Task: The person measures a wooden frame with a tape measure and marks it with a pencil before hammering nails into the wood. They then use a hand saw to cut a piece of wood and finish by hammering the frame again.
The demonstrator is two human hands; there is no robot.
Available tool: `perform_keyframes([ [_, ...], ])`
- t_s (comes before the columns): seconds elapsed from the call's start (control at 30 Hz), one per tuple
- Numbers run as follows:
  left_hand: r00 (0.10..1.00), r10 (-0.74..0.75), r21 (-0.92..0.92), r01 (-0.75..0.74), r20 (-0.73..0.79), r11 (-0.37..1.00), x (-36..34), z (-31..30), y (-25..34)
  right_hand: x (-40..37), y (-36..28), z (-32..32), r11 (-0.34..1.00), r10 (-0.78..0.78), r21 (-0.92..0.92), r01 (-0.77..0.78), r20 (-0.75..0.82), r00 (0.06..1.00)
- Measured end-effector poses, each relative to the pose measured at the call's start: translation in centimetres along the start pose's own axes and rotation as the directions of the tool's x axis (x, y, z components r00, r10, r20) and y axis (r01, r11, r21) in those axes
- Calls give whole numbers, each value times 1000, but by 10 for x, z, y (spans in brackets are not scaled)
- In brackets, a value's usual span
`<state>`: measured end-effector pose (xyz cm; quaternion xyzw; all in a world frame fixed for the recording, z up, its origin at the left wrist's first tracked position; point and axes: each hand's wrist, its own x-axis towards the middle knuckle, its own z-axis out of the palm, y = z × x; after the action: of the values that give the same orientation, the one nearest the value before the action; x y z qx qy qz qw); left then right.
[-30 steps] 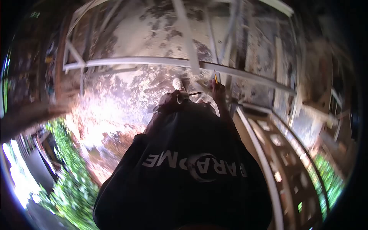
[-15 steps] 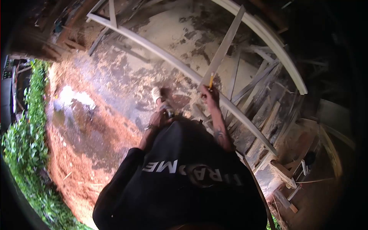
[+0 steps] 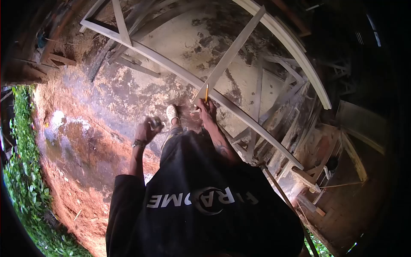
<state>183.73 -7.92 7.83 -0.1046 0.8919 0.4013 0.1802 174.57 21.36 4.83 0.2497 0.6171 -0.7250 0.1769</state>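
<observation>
A yellow pencil (image 3: 207,93) stands up from my right hand (image 3: 207,112), whose fingers are closed round it. That hand is at the lower end of a flat wooden board (image 3: 231,53), which lies slanting across a long pale beam (image 3: 167,66). Away to the left, my left hand (image 3: 147,129) is curled round a small dark and silvery object (image 3: 154,123), too blurred to name. A bracelet is on the left wrist. Between the hands, a light clog (image 3: 172,112) shows on my foot.
Another long pale beam (image 3: 295,47) curves across the upper right. Several loose timbers (image 3: 295,122) lie below it at the right. Reddish sawdust (image 3: 81,180) covers ground at the left, beside green plants (image 3: 25,171). A timber frame (image 3: 122,25) is at the upper left.
My left hand has moved left, away from my body, with the small object. My right hand and the pencil appear further left, and the board's lower end has shifted left too. The view has shifted.
</observation>
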Motion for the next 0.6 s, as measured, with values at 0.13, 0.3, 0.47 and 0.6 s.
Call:
perform_keyframes([
  [0.13, 993, -59, 42, 63, -106, 997, 13, -29, -26, 34, -7, 2, 964, -198, -205, 170, -123, 972],
  [0.3, 973, -230, 113, 227, 12, 967, 22, -32, -8, 39, -21, -21, 818, -177, -551, 166, 34, 984],
  [0.47, 987, -145, 113, 137, 75, 984, 37, -2, 16, 57, -3, -48, 510, -332, -824, 248, 77, 940],
  [0.6, 995, -71, 58, 67, 76, 996, 54, 27, 28, 69, -20, -54, 638, -219, -732, 238, 124, 968],
])
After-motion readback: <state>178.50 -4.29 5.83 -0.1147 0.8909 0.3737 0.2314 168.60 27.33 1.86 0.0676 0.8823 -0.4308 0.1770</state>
